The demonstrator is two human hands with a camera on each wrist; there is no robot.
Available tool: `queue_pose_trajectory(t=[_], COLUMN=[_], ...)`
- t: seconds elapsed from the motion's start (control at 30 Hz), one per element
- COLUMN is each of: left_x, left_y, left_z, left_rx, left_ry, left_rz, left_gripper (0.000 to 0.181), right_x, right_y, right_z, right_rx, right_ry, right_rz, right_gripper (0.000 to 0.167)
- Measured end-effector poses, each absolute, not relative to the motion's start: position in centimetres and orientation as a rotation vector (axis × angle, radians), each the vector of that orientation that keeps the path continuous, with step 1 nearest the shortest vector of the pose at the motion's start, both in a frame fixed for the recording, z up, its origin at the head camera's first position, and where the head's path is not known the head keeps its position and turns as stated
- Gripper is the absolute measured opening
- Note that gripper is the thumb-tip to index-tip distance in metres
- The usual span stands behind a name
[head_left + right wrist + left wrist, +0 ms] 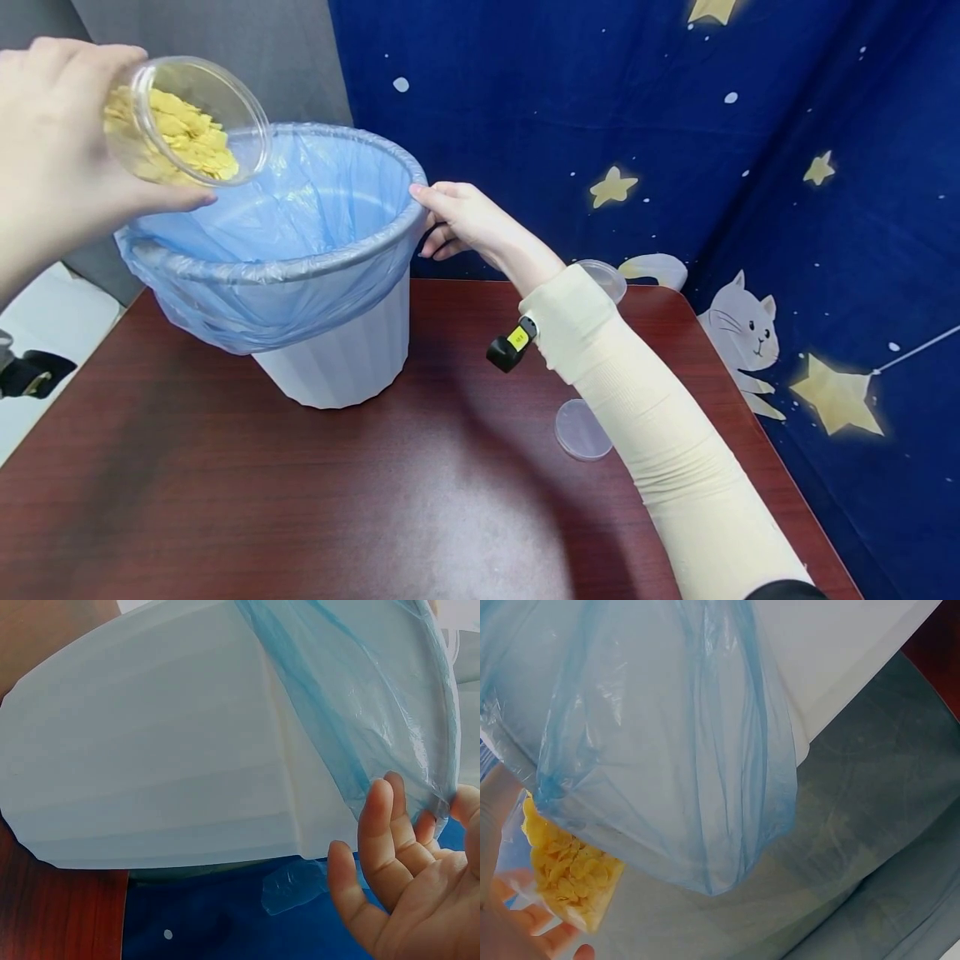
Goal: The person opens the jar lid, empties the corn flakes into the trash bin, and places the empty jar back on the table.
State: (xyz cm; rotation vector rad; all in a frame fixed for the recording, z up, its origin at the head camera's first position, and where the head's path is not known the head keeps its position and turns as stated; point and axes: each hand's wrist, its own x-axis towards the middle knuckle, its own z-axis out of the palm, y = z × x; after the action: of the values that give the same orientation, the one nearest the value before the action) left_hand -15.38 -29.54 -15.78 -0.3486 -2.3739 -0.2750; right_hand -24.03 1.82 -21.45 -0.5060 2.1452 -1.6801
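Observation:
My left hand grips a clear plastic jar holding yellow flakes. The jar is tipped on its side, its mouth facing right over the left part of the bin's opening. A white waste bin stands tilted on the table, lined with a blue plastic bag folded over its rim. On the bin's right side, my right hand pinches the bag-covered rim between thumb and fingers. In the left wrist view, the flakes lie inside the jar beside the hanging bag.
A clear round lid lies on the brown table near my right forearm. Another clear round piece, partly hidden, sits farther back. A blue star-patterned curtain hangs behind the table.

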Motion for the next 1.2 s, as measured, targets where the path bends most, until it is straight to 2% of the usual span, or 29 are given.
queue_pose_trajectory(t=[0.6, 1.2], left_x=[-15.4, -15.1], left_y=[-29.1, -28.2], left_z=[-15.7, -15.5], left_rx=[-0.396, -0.412], left_ry=[-2.346, -2.390], left_rz=[-0.214, -0.199], left_gripper=[0.100, 0.092], right_x=[-24.1, -24.1], right_y=[1.9, 1.9], right_z=[-21.5, -21.5], right_rx=[-0.503, -0.519], right_ry=[2.148, 2.146], right_rz=[-1.680, -1.678], right_gripper=[0.031, 0.031])
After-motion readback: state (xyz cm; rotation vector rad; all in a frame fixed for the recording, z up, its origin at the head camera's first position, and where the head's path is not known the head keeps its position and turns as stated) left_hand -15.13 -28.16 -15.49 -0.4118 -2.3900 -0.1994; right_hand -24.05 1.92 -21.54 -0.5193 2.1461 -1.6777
